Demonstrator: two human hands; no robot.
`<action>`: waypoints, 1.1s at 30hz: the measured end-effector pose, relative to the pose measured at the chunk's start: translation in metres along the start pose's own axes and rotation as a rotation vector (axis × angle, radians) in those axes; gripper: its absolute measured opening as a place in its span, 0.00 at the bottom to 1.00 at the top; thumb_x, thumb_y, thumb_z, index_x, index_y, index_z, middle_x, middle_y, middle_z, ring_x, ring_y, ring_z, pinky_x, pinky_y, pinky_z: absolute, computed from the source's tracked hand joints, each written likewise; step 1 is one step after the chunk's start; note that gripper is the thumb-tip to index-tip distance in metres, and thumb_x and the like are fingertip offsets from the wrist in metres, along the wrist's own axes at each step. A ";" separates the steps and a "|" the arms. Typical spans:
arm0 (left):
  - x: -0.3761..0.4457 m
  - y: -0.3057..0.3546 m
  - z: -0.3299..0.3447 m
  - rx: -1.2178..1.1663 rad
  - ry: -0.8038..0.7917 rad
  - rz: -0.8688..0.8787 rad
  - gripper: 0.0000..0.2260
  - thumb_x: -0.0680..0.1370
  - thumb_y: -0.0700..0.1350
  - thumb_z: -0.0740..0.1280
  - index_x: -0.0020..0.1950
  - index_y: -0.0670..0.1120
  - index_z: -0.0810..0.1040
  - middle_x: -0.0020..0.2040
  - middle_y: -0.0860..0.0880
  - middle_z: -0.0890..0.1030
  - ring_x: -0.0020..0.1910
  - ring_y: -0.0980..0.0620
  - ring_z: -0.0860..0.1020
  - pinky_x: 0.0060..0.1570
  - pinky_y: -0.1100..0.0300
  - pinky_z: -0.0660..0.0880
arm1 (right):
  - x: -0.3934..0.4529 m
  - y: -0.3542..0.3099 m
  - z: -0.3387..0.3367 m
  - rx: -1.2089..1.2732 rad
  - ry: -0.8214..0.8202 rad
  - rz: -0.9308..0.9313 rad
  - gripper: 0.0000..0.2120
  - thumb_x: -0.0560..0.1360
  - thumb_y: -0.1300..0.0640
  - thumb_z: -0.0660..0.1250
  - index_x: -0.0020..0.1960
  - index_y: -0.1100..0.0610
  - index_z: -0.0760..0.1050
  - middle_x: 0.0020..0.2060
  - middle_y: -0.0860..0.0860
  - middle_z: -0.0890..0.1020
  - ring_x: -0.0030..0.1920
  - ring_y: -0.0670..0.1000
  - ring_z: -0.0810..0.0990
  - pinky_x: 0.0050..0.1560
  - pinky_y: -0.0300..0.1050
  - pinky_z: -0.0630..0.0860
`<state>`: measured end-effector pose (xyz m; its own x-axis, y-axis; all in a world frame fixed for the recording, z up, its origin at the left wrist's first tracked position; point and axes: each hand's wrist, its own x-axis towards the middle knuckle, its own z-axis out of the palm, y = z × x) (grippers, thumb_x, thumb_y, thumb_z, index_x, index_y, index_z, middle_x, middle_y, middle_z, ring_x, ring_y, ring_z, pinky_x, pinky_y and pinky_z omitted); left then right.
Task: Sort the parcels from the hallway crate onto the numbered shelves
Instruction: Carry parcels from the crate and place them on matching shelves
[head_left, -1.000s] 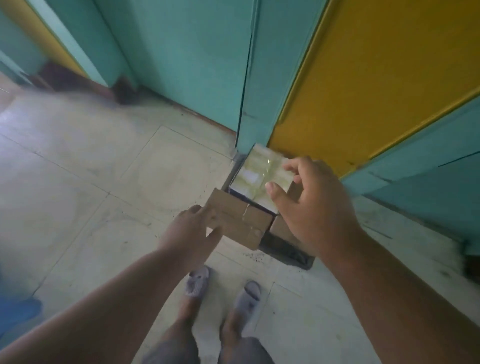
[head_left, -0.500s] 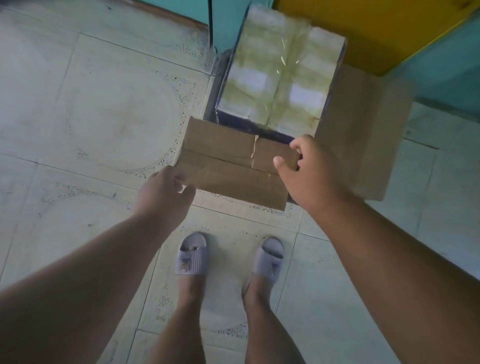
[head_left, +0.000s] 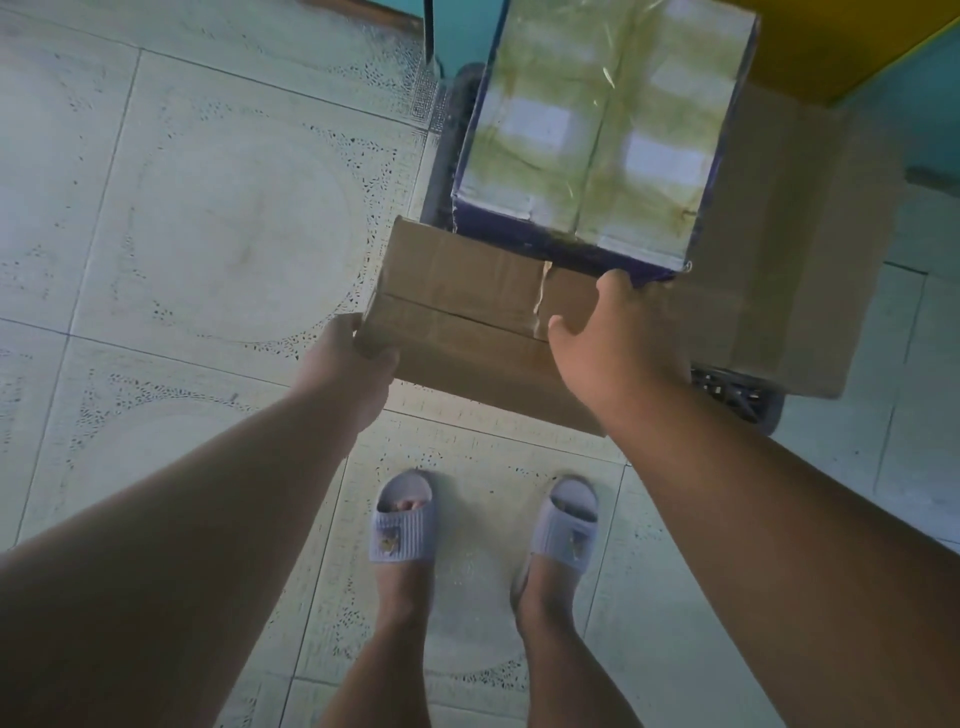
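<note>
parcel (head_left: 467, 317) lies flat, long axis left-right, gripped by both hands.

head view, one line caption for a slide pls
Both hands grip a brown cardboard box beside a taped parcel.

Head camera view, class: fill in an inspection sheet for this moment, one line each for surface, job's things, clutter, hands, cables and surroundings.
Surface: pale patterned tiled floor.
Job's things: flat brown cardboard parcel held at both ends; taped purple-edged parcel behind it; larger brown carton to the right; dark crate mostly hidden beneath them.
Clutter: nothing seen.
Hands: left hand grips the flat parcel's left corner; right hand curls over its right end, thumb on top.
Cables: nothing seen.
Surroundings: teal and yellow wall panels; the person's sandals. No numbered shelves in view.
</note>
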<state>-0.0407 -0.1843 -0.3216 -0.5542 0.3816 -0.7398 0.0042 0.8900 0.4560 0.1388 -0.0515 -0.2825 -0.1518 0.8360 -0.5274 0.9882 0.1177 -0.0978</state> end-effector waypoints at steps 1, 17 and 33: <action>0.002 -0.002 0.000 -0.036 -0.004 -0.012 0.17 0.78 0.42 0.65 0.67 0.49 0.72 0.48 0.49 0.81 0.46 0.46 0.83 0.49 0.41 0.83 | -0.001 -0.002 0.003 0.014 0.013 0.016 0.27 0.77 0.41 0.64 0.70 0.55 0.64 0.67 0.61 0.69 0.62 0.64 0.74 0.56 0.53 0.74; -0.181 0.021 -0.124 -0.647 0.065 -0.051 0.04 0.81 0.44 0.66 0.55 0.51 0.78 0.50 0.46 0.82 0.46 0.47 0.80 0.48 0.52 0.77 | -0.117 -0.014 -0.169 0.511 0.138 -0.183 0.14 0.76 0.46 0.68 0.61 0.47 0.76 0.48 0.41 0.77 0.50 0.48 0.78 0.52 0.48 0.77; -0.439 0.215 -0.257 -0.748 0.142 0.325 0.13 0.79 0.61 0.66 0.47 0.52 0.81 0.48 0.48 0.86 0.53 0.44 0.83 0.60 0.44 0.78 | -0.328 0.025 -0.466 0.932 0.262 -0.580 0.34 0.65 0.30 0.72 0.64 0.45 0.68 0.56 0.43 0.77 0.53 0.40 0.78 0.47 0.40 0.76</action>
<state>-0.0103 -0.2244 0.2289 -0.7207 0.5117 -0.4677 -0.3450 0.3205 0.8822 0.2226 -0.0731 0.2812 -0.4658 0.8847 -0.0148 0.3532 0.1706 -0.9199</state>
